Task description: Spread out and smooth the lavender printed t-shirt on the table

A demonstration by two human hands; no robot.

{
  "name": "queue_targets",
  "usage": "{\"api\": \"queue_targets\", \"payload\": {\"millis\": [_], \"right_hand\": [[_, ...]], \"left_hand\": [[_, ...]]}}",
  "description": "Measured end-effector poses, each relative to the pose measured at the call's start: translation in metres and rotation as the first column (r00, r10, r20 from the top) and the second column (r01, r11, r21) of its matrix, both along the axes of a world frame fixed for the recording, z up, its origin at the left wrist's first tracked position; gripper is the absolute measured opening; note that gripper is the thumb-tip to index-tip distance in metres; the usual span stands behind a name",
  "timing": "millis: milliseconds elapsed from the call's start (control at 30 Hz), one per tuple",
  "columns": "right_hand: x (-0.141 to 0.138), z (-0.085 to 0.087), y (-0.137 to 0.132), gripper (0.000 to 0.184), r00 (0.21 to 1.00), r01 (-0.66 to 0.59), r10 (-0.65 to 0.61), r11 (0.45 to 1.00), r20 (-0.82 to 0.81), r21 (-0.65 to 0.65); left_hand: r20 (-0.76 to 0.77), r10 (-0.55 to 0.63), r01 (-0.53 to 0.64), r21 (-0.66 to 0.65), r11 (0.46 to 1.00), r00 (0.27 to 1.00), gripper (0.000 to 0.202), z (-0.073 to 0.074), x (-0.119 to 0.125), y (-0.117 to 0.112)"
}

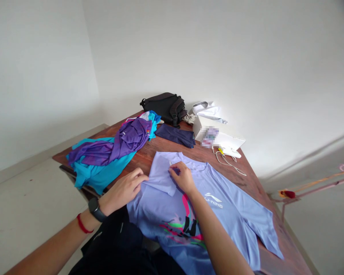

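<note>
A lavender T-shirt (229, 217) with a white LI-NING print and a colourful graphic lies face up over the near part of the table. Its left-hand sleeve and side are folded inward across the chest. My left hand (129, 189), with a dark watch and a red band at the wrist, pinches the folded edge of the shirt. Close to the collar, my right hand (182, 176) has thumb and fingers curled together over the folded sleeve; whether cloth is between its fingertips is hard to see. The shirt's other sleeve spreads out to the right.
On the brown wooden table (143, 154) lie a heap of purple and blue clothes (132, 137), a folded navy garment (176, 135), a black bag (164, 107), a white box (220, 131) and a white cable (227, 162). A pinkish rack (312, 194) stands at right.
</note>
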State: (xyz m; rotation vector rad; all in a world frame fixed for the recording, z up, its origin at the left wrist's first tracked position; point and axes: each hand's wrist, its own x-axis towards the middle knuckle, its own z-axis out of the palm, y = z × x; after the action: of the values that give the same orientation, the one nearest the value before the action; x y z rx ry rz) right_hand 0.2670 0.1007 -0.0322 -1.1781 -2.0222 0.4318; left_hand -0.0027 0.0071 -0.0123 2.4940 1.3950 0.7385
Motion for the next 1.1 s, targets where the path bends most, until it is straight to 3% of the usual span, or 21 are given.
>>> {"api": "queue_targets", "payload": {"millis": [100,300,367,500,600,767,933,1100], "right_hand": [[0.000,0.001,0.000,0.012,1.000,-0.016,0.016,1.000,0.010,0.010],[-0.002,0.002,-0.005,0.025,0.982,-0.168,0.173,0.984,0.082,-0.057],[-0.004,0.003,-0.007,0.029,0.978,-0.180,0.187,0.981,0.095,-0.073],[-0.005,0.005,-0.008,0.027,0.978,-0.187,0.192,0.980,0.081,-0.060],[-0.005,0.004,-0.006,0.023,0.989,-0.133,0.134,0.991,0.057,-0.012],[0.000,-0.002,0.001,0.020,0.999,0.024,-0.024,0.999,0.030,0.023],[-0.004,0.007,0.013,0.027,0.980,0.089,-0.070,0.992,0.187,-0.094],[-0.024,0.028,0.045,0.036,0.949,0.125,-0.043,0.961,0.312,-0.247]], "left_hand": [[0.038,0.030,-0.030,-0.003,1.000,0.999,0.031,-0.002,-0.005,-0.001],[0.011,0.237,-0.237,-0.009,0.971,0.971,0.017,-0.001,-0.004,-0.006],[-0.003,0.249,-0.249,-0.028,0.968,0.969,0.011,0.002,-0.002,-0.008],[0.009,0.220,-0.219,-0.040,0.975,0.976,0.020,0.005,0.006,-0.008],[0.013,0.216,-0.216,-0.013,0.976,0.976,0.012,0.005,0.011,-0.001],[0.025,0.129,-0.127,-0.042,0.991,0.991,0.019,0.008,0.006,0.006],[0.034,0.140,-0.137,-0.070,0.988,0.990,0.020,0.005,-0.012,0.004],[0.125,0.192,-0.179,-0.108,0.978,0.973,0.019,0.006,-0.017,0.008]]}}
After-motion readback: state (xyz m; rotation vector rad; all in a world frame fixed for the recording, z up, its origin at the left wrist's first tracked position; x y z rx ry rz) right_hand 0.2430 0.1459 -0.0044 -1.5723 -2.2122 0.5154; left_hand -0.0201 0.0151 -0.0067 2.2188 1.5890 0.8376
